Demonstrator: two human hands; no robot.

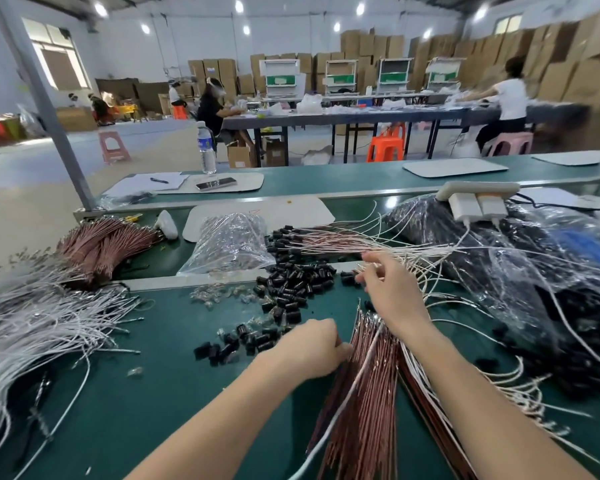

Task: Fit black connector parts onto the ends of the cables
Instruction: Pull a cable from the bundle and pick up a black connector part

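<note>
A heap of loose black connector parts (291, 289) lies on the green bench, with a smaller scatter (232, 344) nearer me. A bundle of brown cables (357, 393) runs from the bottom edge up to the middle. My left hand (309, 348) has its fingers curled against the bundle's left side. My right hand (390, 292) reaches beyond the bundle's tip, fingers spread among thin white cables (413, 251); whether it pinches one is unclear. Cables with black connectors fitted (288, 239) lie fanned out behind.
White cables (32, 323) are piled at the left, with another brown bundle (101, 244) behind them. Clear bags (229, 244) and dark bagged stock (499, 265) crowd the back and right. A white power strip (475, 199) sits on the bags. A water bottle (207, 150) stands beyond.
</note>
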